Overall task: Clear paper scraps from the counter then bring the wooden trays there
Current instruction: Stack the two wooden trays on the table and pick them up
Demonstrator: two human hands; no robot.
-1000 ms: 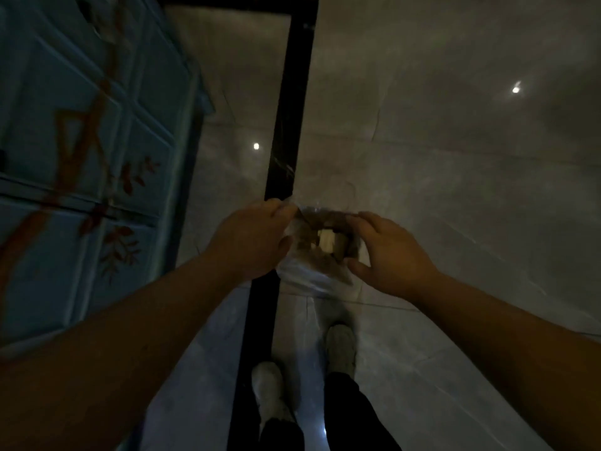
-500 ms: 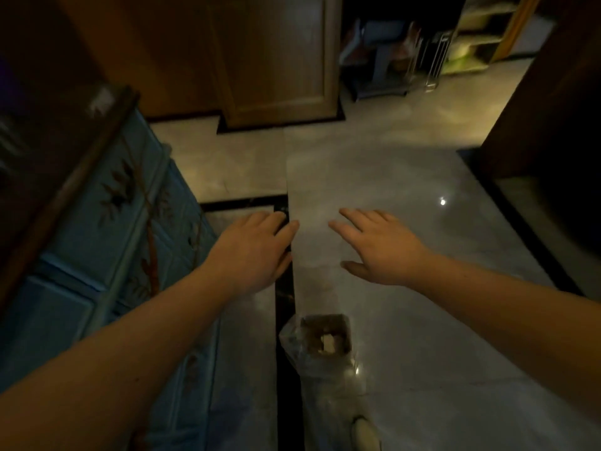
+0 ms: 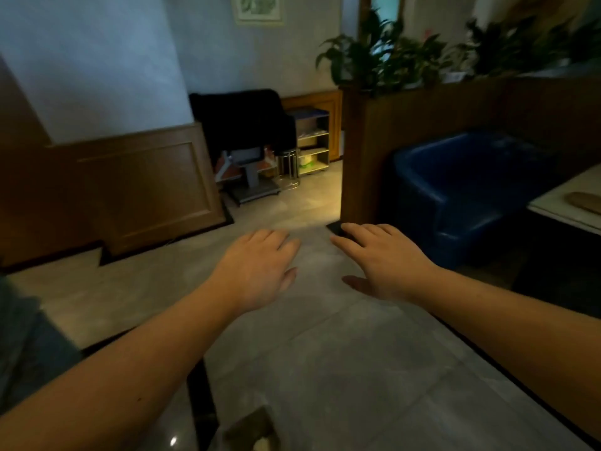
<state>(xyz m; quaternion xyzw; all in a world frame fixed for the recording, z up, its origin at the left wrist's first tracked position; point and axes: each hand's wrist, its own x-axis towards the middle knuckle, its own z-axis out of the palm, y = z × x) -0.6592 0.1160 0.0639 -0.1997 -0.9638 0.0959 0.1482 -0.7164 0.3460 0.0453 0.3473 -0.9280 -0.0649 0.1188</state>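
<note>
View has swung up from floor to room: tiled floor [image 3: 325, 336], blue armchair [image 3: 455, 196], counter edge [image 3: 566, 203] right. Left hand [image 3: 257, 265], right hand [image 3: 387, 258] now empty, fingers spread. Scrap bag [image 3: 253, 432] dropped at bottom edge; trays next, none clearly visible.

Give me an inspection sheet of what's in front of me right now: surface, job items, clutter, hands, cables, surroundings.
Surface: grey tiled floor with black border strips; a pale tabletop at far right.
Job's things: a bin lined with clear plastic at the bottom edge, something pale inside; no wooden trays seen.
Clutter: a brown flat object on the tabletop, too dim to identify.
Hands: left hand and right hand both open, palms down, holding nothing.
Cables: nothing seen.
Surroundings: blue armchair, wooden partition topped with plants, black chair, small shelf, wood wall panelling.
</note>
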